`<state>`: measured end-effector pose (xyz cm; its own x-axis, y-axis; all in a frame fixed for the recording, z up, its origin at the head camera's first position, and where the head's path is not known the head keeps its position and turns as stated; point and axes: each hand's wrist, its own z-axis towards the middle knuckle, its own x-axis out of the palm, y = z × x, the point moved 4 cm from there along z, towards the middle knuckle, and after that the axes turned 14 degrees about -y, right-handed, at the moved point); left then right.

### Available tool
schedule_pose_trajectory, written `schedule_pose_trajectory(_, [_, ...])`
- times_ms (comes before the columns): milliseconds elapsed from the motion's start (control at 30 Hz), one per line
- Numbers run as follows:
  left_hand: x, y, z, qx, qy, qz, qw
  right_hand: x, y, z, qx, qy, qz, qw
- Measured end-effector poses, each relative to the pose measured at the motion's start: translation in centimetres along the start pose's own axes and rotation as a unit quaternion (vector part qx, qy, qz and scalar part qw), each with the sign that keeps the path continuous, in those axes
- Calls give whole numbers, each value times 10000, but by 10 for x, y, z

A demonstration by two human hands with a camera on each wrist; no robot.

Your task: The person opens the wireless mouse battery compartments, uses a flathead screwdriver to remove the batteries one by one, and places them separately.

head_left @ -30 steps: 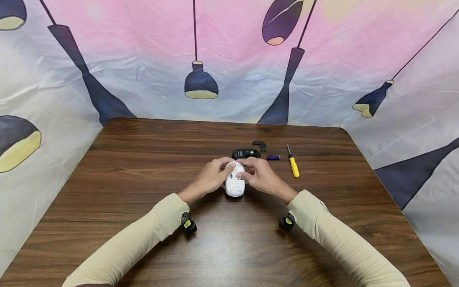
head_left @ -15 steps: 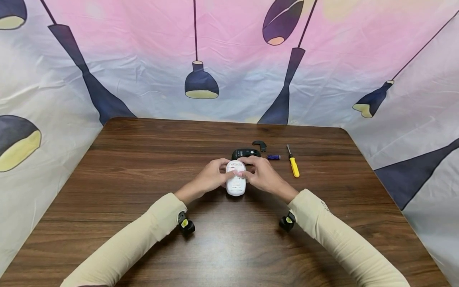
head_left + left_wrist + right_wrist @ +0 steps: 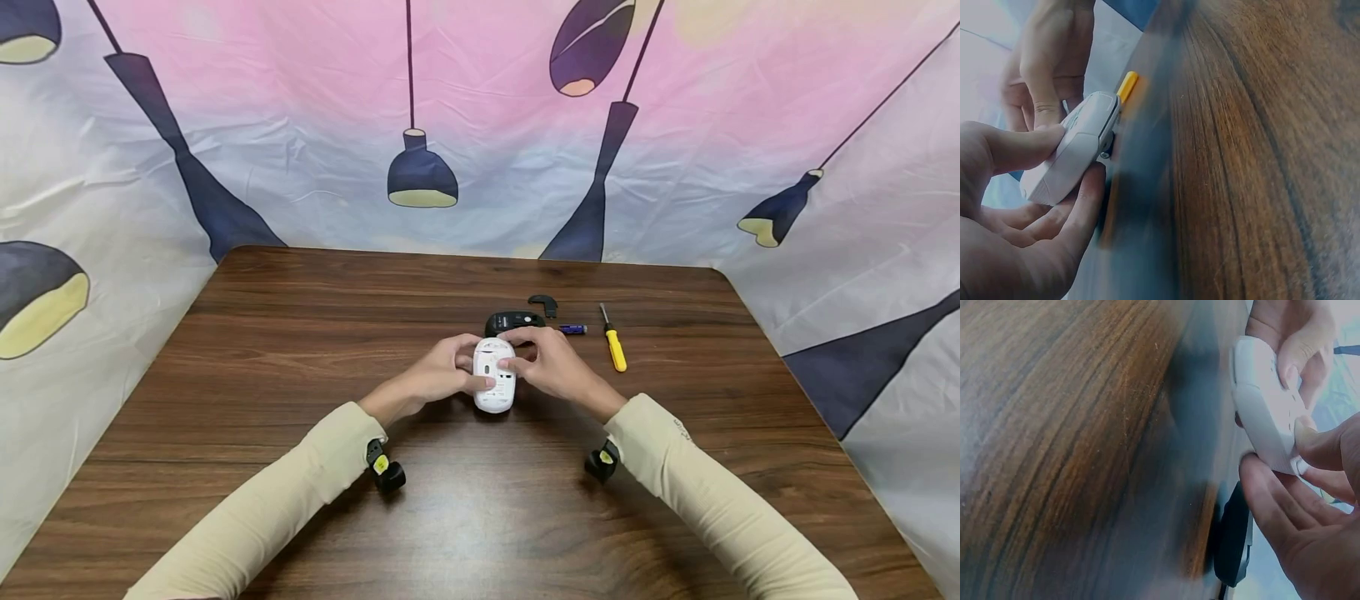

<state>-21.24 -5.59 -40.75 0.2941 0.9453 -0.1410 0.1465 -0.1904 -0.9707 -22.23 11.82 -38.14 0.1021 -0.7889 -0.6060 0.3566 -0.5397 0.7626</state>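
A white computer mouse (image 3: 493,398) is held between both hands above the table, its underside turned up toward the head camera. My left hand (image 3: 438,372) grips its left side, the thumb lying on the underside and the fingers beneath, as the left wrist view also shows on the mouse (image 3: 1079,150). From the right, my right hand (image 3: 553,367) pinches the upper part, its thumb on the underside near a small slot. Just behind the hands lies a black mouse (image 3: 513,321), underside up; in the right wrist view this black mouse (image 3: 1233,540) sits below the fingers.
Beside the black mouse lies a blue battery (image 3: 573,329). A curved black cover (image 3: 545,304) lies farther back. To the right is a screwdriver (image 3: 615,348) with a yellow handle. All rest on a brown wooden table (image 3: 300,333), with a printed cloth behind.
My left thumb has slid down the underside of the white mouse, from near its top to its lower half. The right hand has stayed almost still.
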Motion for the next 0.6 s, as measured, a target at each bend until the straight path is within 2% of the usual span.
schedule_pose_trajectory(100, [1,0,0,-26,27,-99,9999,-3,0,2,-118,-119,-269,9995])
schedule_pose_trajectory(267, [1,0,1,-46,19,-81,10000,-5,1,4,-174,-236,-265,9992])
schedule_pose_trajectory(600, [2,0,1,-124,29,-134,9998,-10,-3,10,-18,-500,-139,9987])
